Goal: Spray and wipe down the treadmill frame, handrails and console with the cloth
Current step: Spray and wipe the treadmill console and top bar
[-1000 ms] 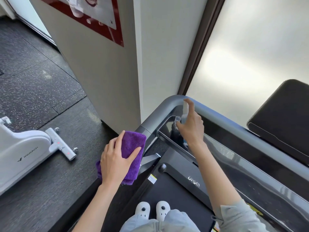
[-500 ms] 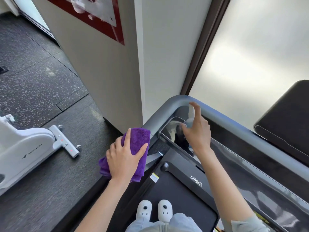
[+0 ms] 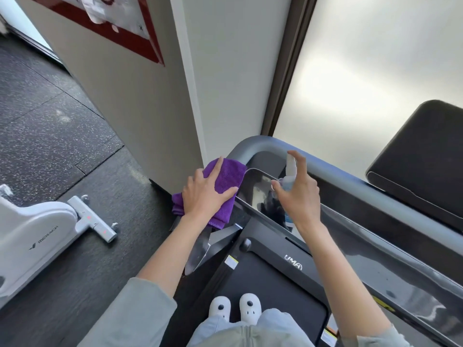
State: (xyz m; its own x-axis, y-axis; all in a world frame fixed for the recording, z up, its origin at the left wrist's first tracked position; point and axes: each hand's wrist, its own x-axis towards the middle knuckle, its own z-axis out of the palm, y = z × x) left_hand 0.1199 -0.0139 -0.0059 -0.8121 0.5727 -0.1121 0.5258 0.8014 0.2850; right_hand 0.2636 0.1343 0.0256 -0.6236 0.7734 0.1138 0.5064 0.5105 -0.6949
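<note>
- Treadmill (image 3: 295,266) fills the lower right of our view; we stand on its dark belt (image 3: 263,291) in white shoes (image 3: 234,308).
- Its grey handrail (image 3: 333,169) curves at the far left corner beside a white pillar (image 3: 220,78) and runs off toward the lower right.
- Just inside the handrail lies the glossy black console (image 3: 260,189), a long panel on the same diagonal.
- Our floor (image 3: 50,136) is dark speckled rubber; a white exercise bike (image 3: 37,236) stands on it at left, cut off by the frame edge.
- A frosted window (image 3: 375,71) glows behind the handrail, and a red-bordered poster (image 3: 120,26) hangs on the wall, its top cropped.
- A dark padded shape (image 3: 426,151) at right is cut off; we cannot tell what it is.
- Our left hand (image 3: 205,194) lies flat with fingers spread on the purple cloth (image 3: 225,179), pressing it on the frame at the console's left end.
- Folded, the cloth has its long side running from near us up toward the handrail corner; its lower part is hidden under the hand.
- Our right hand (image 3: 300,194) curls round a small clear spray bottle (image 3: 290,171), forefinger on its top.
- That bottle stands about upright over the console; most of its body is hidden by our fingers, and we cannot make out which way the nozzle faces.
</note>
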